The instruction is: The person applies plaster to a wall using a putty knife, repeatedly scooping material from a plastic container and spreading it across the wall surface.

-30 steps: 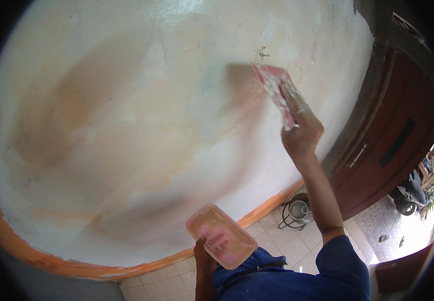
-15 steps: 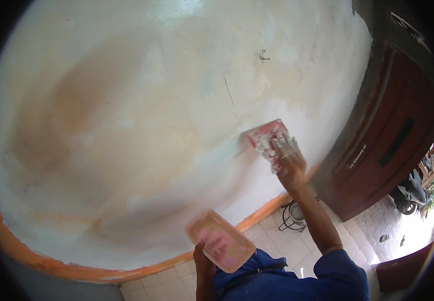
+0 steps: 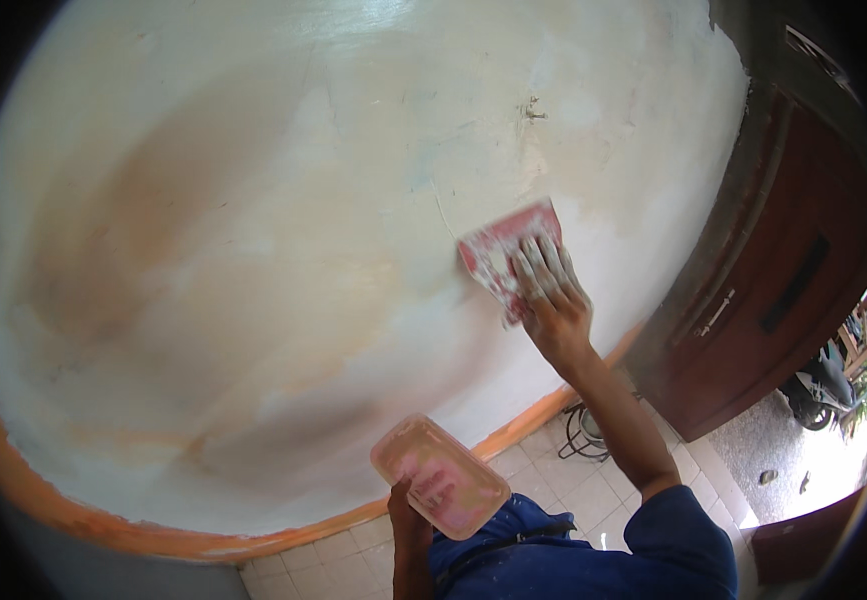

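Note:
My right hand (image 3: 553, 305) grips a red, putty-smeared spreader blade (image 3: 503, 235), fingers whitened and laid along its back, with the blade against the patchy cream-white wall (image 3: 253, 250). A thin raised streak shows on the wall just left of the blade. Low in the middle, my left hand (image 3: 405, 510) is closed on the edge of a rectangular pale orange tray (image 3: 473, 480) with pink residue on it, held out from the wall. Part of that hand is hidden by the tray.
An orange band (image 3: 153, 535) runs along the wall's foot above tiled floor (image 3: 613, 480). A round metal object (image 3: 583, 430) stands behind my right forearm. At right are a dark red door (image 3: 803, 210), a sunlit doorway with a parked scooter (image 3: 813, 390), and small dark items on the ground.
My right hand and blade came down from high on the right, then moved slightly up and left along the wall, where a pale streak appeared. The tray has barely shifted.

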A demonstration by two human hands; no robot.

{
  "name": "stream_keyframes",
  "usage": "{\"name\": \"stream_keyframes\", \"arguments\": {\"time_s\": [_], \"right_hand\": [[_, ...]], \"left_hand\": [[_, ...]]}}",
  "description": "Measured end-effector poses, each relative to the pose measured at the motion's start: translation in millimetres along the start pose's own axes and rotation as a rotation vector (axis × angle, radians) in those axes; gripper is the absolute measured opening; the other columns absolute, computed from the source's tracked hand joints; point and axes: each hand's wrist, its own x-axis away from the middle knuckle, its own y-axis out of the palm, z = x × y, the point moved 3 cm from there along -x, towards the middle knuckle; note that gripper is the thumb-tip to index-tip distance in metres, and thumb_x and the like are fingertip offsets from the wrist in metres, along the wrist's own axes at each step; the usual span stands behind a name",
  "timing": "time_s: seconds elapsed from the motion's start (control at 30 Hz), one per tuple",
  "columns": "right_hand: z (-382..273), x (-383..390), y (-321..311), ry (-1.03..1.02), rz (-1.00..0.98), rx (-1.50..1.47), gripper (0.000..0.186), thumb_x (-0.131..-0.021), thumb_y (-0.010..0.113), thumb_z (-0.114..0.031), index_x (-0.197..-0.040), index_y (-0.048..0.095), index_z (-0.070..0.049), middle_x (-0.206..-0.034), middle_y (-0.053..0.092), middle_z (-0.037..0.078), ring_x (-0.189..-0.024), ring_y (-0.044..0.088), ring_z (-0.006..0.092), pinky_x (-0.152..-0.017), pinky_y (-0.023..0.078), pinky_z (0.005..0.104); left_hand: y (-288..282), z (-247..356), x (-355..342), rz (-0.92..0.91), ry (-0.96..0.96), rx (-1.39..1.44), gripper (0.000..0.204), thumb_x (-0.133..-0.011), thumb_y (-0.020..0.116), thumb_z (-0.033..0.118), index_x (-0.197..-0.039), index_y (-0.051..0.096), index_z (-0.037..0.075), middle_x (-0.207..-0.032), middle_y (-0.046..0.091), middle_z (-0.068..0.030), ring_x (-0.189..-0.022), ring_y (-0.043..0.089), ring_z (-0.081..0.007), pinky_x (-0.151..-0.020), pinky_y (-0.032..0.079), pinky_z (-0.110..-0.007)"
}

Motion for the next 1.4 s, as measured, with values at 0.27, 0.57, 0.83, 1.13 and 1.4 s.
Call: {"name": "stream_keyframes", "arguments": {"time_s": [0.27,0.57,0.83,1.13,1.4], "right_hand": [[-17.2,-28.2,-52.5,0.253,0.124,-0.173,0.045,-0.066,0.061,0.009,-0.109,0.063,-0.003,-0.112,0.062,0.015,-0.105,0.06,0.0324,-0.087,0.051,0.0365],[-43.2,-85.5,3.5,-0.034,0.095,-0.038,0.061,-0.061,0.053,0.012,-0.122,0.051,0.005,-0.127,0.05,0.023,-0.116,0.05,0.0395,-0.098,0.042,0.0456],[-43.9,9.8,13.2,0.001,-0.208,-0.087,0.059,-0.069,0.055,0.004,-0.127,0.046,0.003,-0.131,0.045,0.022,-0.124,0.042,0.0394,-0.1,0.039,0.0493],[-36.3,5.5,-41.9,0.181,-0.013,-0.241,0.043,-0.066,0.056,0.011,-0.106,0.065,-0.002,-0.106,0.065,0.016,-0.094,0.065,0.0315,-0.078,0.054,0.0335],[-51.3,-75.7,4.8,0.05,0.218,-0.118,0.062,-0.068,0.05,0.015,-0.129,0.046,0.003,-0.131,0.047,0.021,-0.121,0.046,0.0372,-0.099,0.041,0.0452]], "left_hand": [[-13.1,-3.5,-2.8,0.027,-0.005,0.024,0.06,-0.081,0.051,0.044,-0.127,0.039,0.008,-0.114,0.051,-0.0142,-0.104,0.053,-0.0323,-0.082,0.048,-0.047],[-4.9,1.4,2.8,0.013,0.02,0.022,0.054,-0.085,0.048,0.04,-0.127,0.039,0.007,-0.114,0.051,-0.0156,-0.103,0.054,-0.0325,-0.083,0.048,-0.047],[-12.1,4.2,0.3,0.053,0.049,0.03,0.048,-0.089,0.043,0.035,-0.126,0.038,0.005,-0.113,0.052,-0.0179,-0.102,0.056,-0.0335,-0.083,0.049,-0.047],[-16.4,-0.7,4.7,0.061,0.01,0.026,0.058,-0.082,0.051,0.042,-0.126,0.038,0.007,-0.112,0.051,-0.0164,-0.102,0.054,-0.0325,-0.082,0.049,-0.047],[-18.8,-7.8,2.9,0.004,0.016,0.049,0.058,-0.083,0.051,0.041,-0.128,0.036,0.007,-0.114,0.051,-0.0174,-0.102,0.054,-0.0331,-0.083,0.048,-0.047]]}}
